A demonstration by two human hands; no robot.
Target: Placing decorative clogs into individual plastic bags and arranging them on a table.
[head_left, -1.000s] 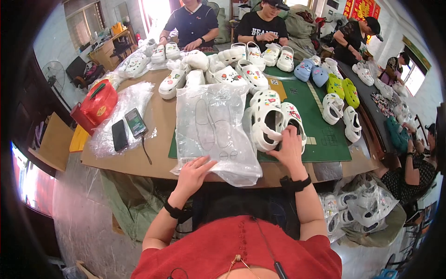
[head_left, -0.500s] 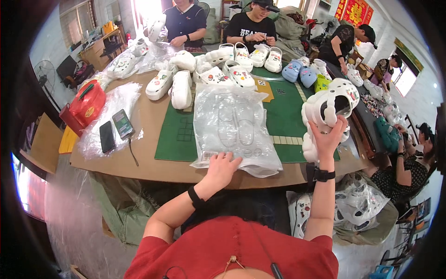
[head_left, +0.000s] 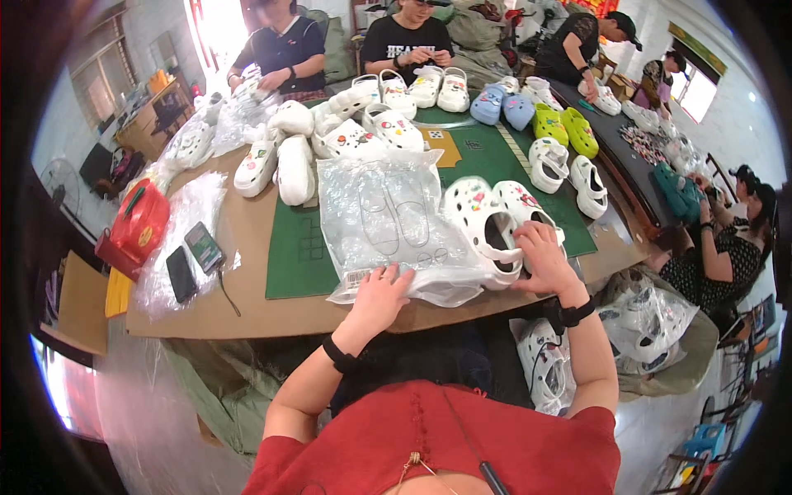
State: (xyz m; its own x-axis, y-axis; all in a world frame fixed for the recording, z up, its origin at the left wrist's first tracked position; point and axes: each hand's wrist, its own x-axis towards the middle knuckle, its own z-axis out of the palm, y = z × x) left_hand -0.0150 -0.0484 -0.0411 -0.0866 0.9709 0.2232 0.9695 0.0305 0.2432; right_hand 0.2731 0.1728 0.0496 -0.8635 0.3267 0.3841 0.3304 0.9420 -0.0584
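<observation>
A clear plastic bag (head_left: 384, 210) lies flat on the table in front of me, outlines printed on it. My left hand (head_left: 378, 297) rests on its near edge, fingers out and thumb apart. To the right, a pair of white clogs with colourful charms stands with heels toward me: the left clog (head_left: 474, 210) overlaps the bag's right side, and the right clog (head_left: 513, 198) is close beside it. My right hand (head_left: 546, 260) is closed around the heel of the right clog; the fingertips are partly hidden.
Several white clogs (head_left: 346, 139) crowd the far side, with blue clogs (head_left: 488, 106), lime-green clogs (head_left: 580, 132) and white clogs (head_left: 589, 188) to the right. Two phones (head_left: 181, 275) and a red bag (head_left: 139, 219) lie left. Co-workers sit or stand around the tables. Bagged clogs (head_left: 648, 322) fill a sack below.
My right hand has brought the white clogs leftward and down onto the table beside the bag. This uncovers lime-green and white clogs on the right. My left hand stays at the bag's near edge.
</observation>
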